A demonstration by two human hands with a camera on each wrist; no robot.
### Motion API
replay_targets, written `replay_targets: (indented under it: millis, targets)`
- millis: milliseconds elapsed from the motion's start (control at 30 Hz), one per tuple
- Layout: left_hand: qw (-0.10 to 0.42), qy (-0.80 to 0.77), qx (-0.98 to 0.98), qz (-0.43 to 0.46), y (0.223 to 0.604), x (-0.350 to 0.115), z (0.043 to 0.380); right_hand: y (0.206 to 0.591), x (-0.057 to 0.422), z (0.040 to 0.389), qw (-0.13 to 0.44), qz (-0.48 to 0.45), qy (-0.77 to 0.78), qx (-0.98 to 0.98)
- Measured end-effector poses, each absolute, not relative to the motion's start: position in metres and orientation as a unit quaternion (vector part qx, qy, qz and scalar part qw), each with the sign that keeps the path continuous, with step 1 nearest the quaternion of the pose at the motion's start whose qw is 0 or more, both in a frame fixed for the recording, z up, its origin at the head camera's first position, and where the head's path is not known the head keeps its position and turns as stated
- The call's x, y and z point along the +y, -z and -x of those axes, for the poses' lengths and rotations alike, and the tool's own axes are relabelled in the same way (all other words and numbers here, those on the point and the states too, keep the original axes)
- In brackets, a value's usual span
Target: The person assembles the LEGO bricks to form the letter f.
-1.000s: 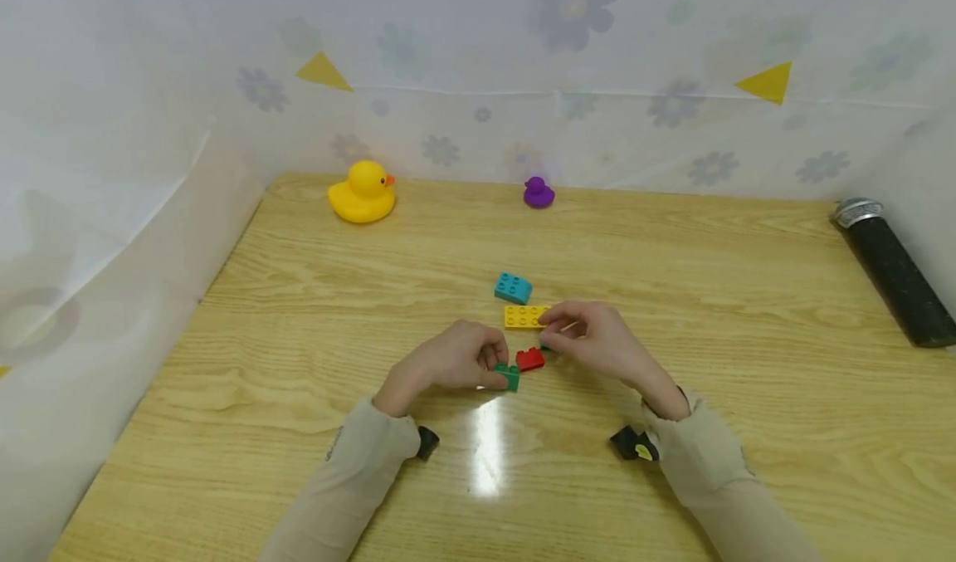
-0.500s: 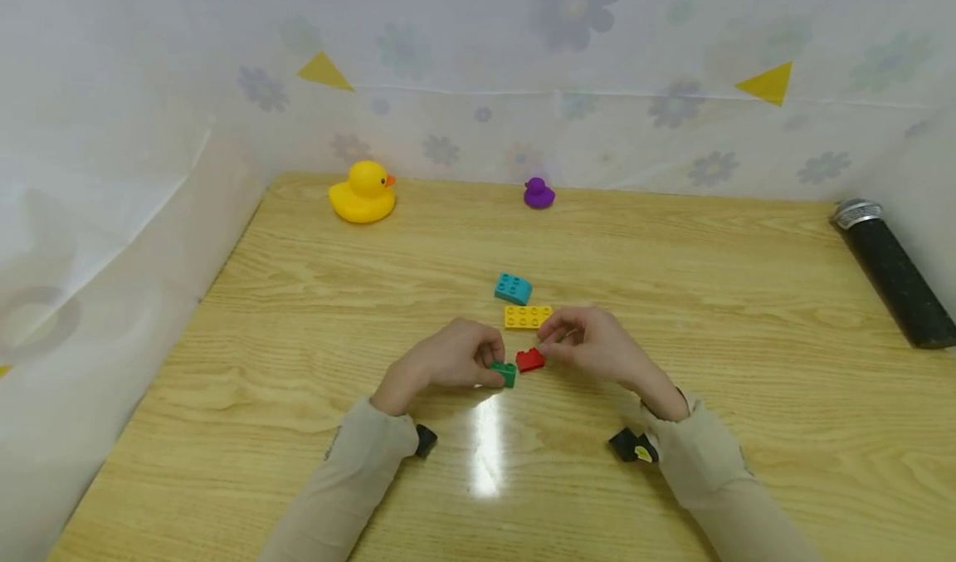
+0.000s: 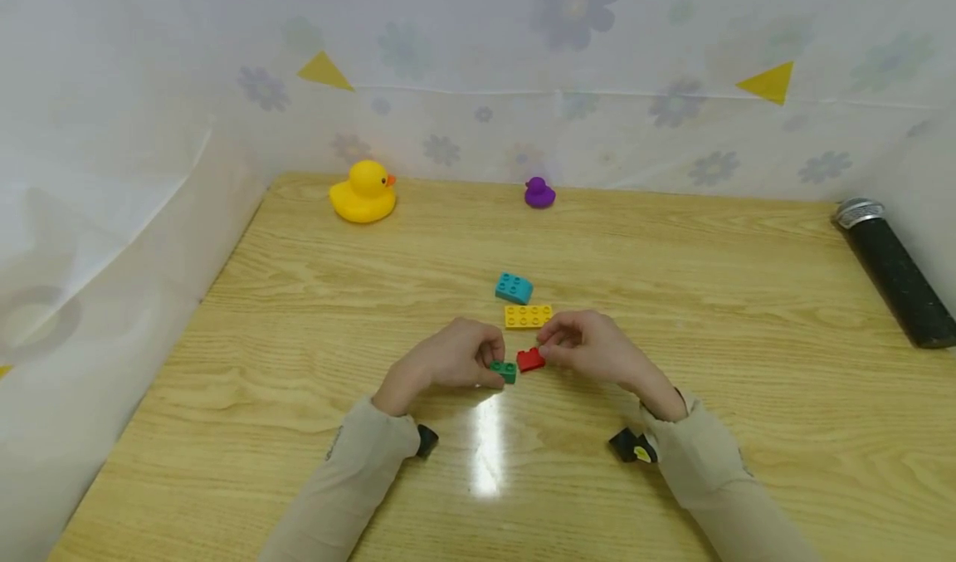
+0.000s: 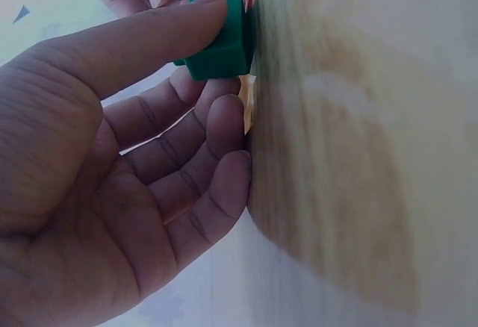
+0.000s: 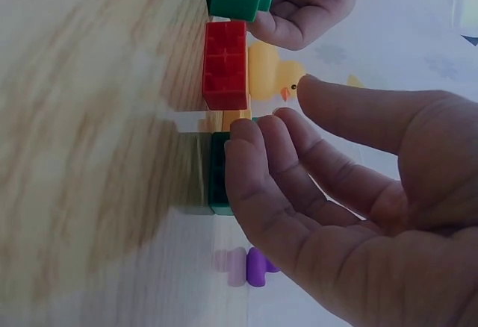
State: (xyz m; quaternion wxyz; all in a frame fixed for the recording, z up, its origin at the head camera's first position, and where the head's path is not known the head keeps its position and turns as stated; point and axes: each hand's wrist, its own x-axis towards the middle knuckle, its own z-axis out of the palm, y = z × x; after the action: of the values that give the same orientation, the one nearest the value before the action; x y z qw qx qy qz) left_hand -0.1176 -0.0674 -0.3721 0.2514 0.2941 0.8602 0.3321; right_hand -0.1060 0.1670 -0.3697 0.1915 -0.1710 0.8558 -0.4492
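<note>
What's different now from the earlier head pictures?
The left hand still holds the green block, which shifted slightly left and away from the person. The right hand moved slightly toward the person, uncovering the yellow block's right end. The dark green piece by that hand no longer shows in the head view; whether it was let go is unclear. The red block, teal block, yellow duck, purple duck and microphone stayed.

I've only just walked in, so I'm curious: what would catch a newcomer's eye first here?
Probably the big yellow duck at the back left of the wooden table, with a small purple duck farther right along the back. Nearer the middle, the left hand pinches a green brick, and the right hand is beside a red brick.
</note>
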Motion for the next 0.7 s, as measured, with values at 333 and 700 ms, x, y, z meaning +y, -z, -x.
replay_targets:
  millis: [333,700]
  targets:
    - [0.247,-0.324,0.865,-0.292,0.3752,-0.0671,0.1187,0.3722,0.1634,0.1059,0.177,0.168,0.439,0.865]
    - [0.269,-0.329,0.857,-0.293,0.3723,-0.0732,0.1206,0.3771,0.1592,0.1047,0.174,0.169,0.438,0.865]
